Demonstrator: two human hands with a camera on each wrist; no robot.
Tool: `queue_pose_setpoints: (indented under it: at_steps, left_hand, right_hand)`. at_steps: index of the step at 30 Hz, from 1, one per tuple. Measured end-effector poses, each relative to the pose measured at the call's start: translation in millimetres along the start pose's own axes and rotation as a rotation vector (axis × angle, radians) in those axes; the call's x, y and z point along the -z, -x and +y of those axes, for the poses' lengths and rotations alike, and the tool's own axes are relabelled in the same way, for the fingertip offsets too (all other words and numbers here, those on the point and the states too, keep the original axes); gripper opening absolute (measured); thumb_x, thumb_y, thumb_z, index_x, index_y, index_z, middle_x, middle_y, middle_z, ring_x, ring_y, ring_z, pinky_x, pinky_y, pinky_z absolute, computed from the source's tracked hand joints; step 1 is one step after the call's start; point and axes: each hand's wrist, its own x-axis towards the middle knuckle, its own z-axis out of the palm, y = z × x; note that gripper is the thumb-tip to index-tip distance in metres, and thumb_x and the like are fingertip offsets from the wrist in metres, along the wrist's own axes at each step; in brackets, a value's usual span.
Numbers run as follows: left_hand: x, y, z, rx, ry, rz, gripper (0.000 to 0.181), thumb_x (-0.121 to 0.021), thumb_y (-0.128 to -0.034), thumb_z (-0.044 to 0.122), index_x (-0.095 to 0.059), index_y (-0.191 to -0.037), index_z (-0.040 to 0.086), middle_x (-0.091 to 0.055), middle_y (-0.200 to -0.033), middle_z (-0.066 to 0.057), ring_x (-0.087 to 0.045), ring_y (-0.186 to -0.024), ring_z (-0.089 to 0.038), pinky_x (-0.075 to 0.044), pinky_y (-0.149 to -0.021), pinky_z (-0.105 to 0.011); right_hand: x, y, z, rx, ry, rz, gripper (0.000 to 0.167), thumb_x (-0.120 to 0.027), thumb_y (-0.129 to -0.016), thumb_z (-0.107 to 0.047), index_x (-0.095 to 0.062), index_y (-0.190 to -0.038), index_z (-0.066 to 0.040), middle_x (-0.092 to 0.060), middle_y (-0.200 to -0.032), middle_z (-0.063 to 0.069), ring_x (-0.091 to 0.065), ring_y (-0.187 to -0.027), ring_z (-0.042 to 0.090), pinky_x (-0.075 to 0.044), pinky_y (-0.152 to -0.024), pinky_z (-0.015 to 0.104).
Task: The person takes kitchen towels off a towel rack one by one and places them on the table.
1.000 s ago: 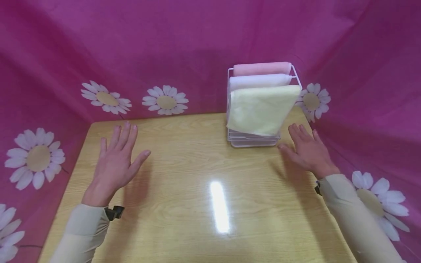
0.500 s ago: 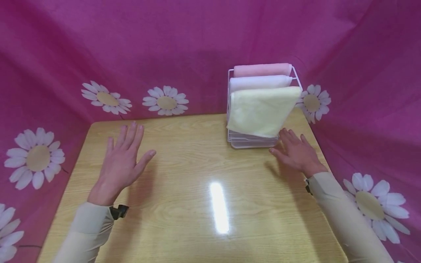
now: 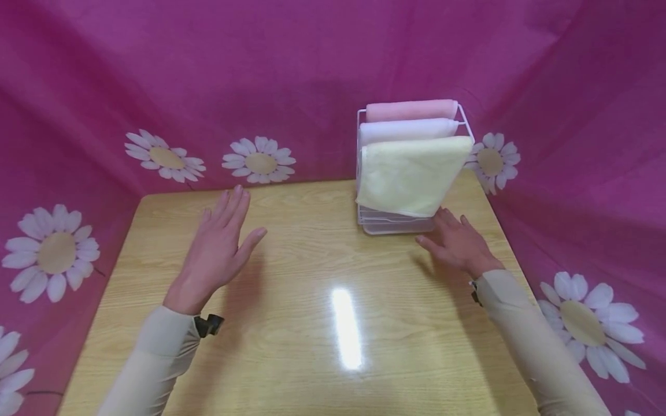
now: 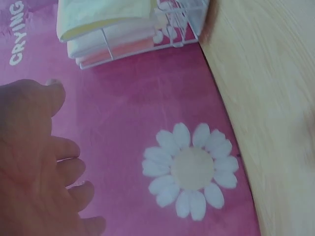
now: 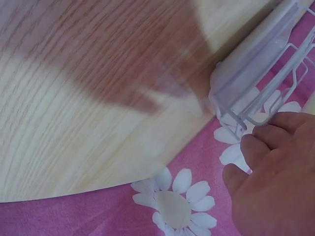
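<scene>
A white wire rack (image 3: 358, 156) stands at the back right of the table, over a shallow clear tray (image 3: 395, 227). Folded over its bars hang a yellow towel (image 3: 413, 176) in front, a white towel (image 3: 408, 131) behind it and a pink towel (image 3: 411, 110) at the rear. My right hand (image 3: 460, 245) reaches to the rack's lower right side, fingers extended; whether they touch the wire is unclear, even in the right wrist view. Over the table's left half hovers my left hand (image 3: 215, 251), holding nothing, its fingers straight and thumb spread.
The light wooden table (image 3: 291, 260) has a bright light reflection in its middle. Pink cloth (image 3: 250, 69) with large daisies encloses the back and both sides. It rises close behind the rack and to its right.
My left hand has moved right and slightly forward across the table. My right hand has moved left, closer to the rack. The rack and towels stay in place.
</scene>
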Motion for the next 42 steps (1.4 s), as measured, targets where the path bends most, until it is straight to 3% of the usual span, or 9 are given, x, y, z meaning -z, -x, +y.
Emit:
queue_pose_setpoints:
  at_steps: [12,19,23,29,36,42]
  left_hand:
    - [-5.3,-33.6,33.9,-0.093,0.191,0.191,0.067,-0.065,-0.0997,0.032,-0.039,-0.152,-0.001,-0.036,-0.157,-0.017,-0.03,-0.147,-0.028,-0.028,-0.116,-0.048]
    - [-8.8,-56.8,55.8,-0.217,0.273,0.352,0.056,-0.074,-0.0942,0.022,-0.055,-0.142,-0.002,-0.054,-0.144,-0.015,-0.047,-0.137,-0.026,-0.038,-0.111,-0.043]
    - [-11.0,-70.1,66.9,-0.283,0.302,0.412,0.051,-0.077,-0.0914,0.018,-0.06,-0.135,-0.003,-0.06,-0.136,-0.018,-0.055,-0.13,-0.029,-0.043,-0.107,-0.041]
    - [-15.5,-89.1,82.0,-0.296,0.361,0.431,0.044,-0.077,-0.0907,0.016,-0.065,-0.128,-0.004,-0.065,-0.129,-0.017,-0.061,-0.121,-0.03,-0.044,-0.106,-0.036]
    - [-19.1,-112.5,101.4,-0.299,0.412,0.384,0.045,-0.077,-0.0913,0.02,-0.066,-0.129,-0.002,-0.065,-0.129,-0.017,-0.06,-0.123,-0.029,-0.041,-0.108,-0.03]
    - [-24.0,-134.2,114.9,-0.368,0.406,0.402,0.045,-0.079,-0.0894,0.018,-0.067,-0.127,-0.003,-0.067,-0.125,-0.017,-0.062,-0.12,-0.027,-0.041,-0.107,-0.027]
  right_hand:
    - [-4.3,-3.2,2.9,0.001,-0.022,-0.002,0.086,-0.045,-0.101,-0.059,0.001,-0.163,-0.022,-0.014,-0.165,0.019,-0.018,-0.149,0.041,-0.009,-0.116,0.065]
    - [-4.2,-3.7,3.5,0.001,-0.044,-0.009,0.085,-0.043,-0.101,-0.061,0.0,-0.163,-0.023,-0.014,-0.166,0.017,-0.019,-0.149,0.039,-0.008,-0.116,0.066]
    - [-3.5,-4.1,3.4,-0.004,-0.058,-0.013,0.085,-0.044,-0.101,-0.06,0.001,-0.163,-0.024,-0.013,-0.166,0.016,-0.02,-0.148,0.04,-0.008,-0.116,0.066]
    - [-3.4,-4.7,3.2,-0.009,-0.07,-0.017,0.084,-0.047,-0.101,-0.057,0.002,-0.163,-0.025,-0.012,-0.167,0.014,-0.019,-0.149,0.04,-0.008,-0.116,0.065]
    - [-4.2,-4.6,4.1,-0.007,-0.077,-0.023,0.084,-0.047,-0.102,-0.055,0.002,-0.163,-0.025,-0.011,-0.167,0.015,-0.017,-0.149,0.039,-0.008,-0.116,0.065]
    - [-4.0,-4.5,4.1,0.004,-0.08,-0.012,0.083,-0.045,-0.102,-0.057,0.001,-0.163,-0.026,-0.013,-0.166,0.015,-0.02,-0.148,0.04,-0.008,-0.116,0.066]
